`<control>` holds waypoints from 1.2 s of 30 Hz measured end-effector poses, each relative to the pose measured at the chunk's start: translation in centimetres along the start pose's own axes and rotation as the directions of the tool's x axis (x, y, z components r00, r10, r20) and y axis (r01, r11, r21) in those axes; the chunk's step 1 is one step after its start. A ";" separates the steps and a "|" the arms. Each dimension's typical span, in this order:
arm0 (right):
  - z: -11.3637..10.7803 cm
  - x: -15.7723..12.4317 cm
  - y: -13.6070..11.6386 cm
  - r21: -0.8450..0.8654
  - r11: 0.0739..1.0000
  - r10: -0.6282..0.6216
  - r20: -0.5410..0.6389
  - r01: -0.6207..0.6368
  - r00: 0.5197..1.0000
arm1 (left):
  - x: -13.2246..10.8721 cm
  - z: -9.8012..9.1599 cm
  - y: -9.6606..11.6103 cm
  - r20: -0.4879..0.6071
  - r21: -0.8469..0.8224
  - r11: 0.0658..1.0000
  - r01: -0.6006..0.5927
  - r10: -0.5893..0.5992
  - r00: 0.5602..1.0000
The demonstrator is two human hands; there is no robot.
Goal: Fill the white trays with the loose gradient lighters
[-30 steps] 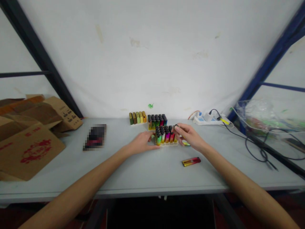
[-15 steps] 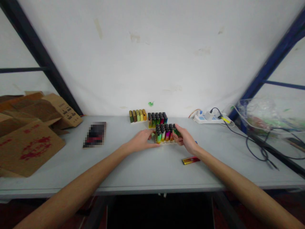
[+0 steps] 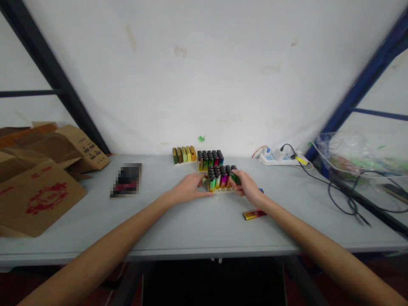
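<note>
Rows of upright black-topped lighters (image 3: 218,180) in bright metallic colours stand in a pale tray (image 3: 219,191) at the middle of the table. My left hand (image 3: 189,188) grips the left end of this tray, its thumb along the front and the other fingers behind. At the tray's right end, my right hand (image 3: 247,188) pinches a dark green lighter (image 3: 236,178); its lower part is hidden by the fingers. A gold and red lighter (image 3: 254,214) lies flat near my right wrist. Behind that wrist a bit of something blue (image 3: 262,190) shows.
Behind stand another tray of black-topped lighters (image 3: 210,160) and one of gold-topped lighters (image 3: 184,155). Cardboard boxes (image 3: 47,178) and a blurred dark flat item (image 3: 126,180) lie left. Right are a power strip (image 3: 277,158), black cables (image 3: 347,197) and clear plastic (image 3: 360,148).
My right hand has shifted slightly down with the green lighter at the tray's right end. My left hand stays at the tray's left end.
</note>
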State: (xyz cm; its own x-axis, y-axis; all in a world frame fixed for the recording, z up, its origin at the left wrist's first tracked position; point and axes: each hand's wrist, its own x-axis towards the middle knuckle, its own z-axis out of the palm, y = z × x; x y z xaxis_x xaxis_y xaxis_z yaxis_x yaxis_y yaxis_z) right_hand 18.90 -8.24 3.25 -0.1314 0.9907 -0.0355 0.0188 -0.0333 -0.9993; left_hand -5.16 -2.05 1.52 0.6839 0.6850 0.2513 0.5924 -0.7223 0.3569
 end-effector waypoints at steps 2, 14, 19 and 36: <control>0.0 0.0 0.0 -0.003 1.000 -0.002 0.030 0.002 1.000 | 0.0 0.1 -0.1 -0.006 -0.004 1.000 -0.001 0.001 1.000; -0.3 -0.1 0.0 -0.073 0.991 -0.104 0.057 0.108 0.993 | 0.0 -0.1 0.1 -0.005 -0.002 1.000 0.002 -0.002 1.000; -0.4 0.1 -0.1 -0.030 0.995 -0.096 0.046 0.098 0.994 | 0.0 0.0 -0.1 -0.004 -0.010 1.000 0.003 -0.003 1.000; 0.3 -1.0 -0.5 -0.351 0.802 -0.439 0.203 0.484 0.875 | -0.2 0.1 -0.2 -0.005 0.005 1.000 -0.011 0.011 1.000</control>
State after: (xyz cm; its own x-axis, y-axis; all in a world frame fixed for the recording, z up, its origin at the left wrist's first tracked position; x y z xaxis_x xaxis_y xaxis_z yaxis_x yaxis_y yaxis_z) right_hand 18.77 -9.27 3.83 -0.3243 0.8550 0.4047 0.2994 0.4986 -0.8135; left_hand -5.38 -2.00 1.32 0.6879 0.6776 0.2600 0.5873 -0.7302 0.3492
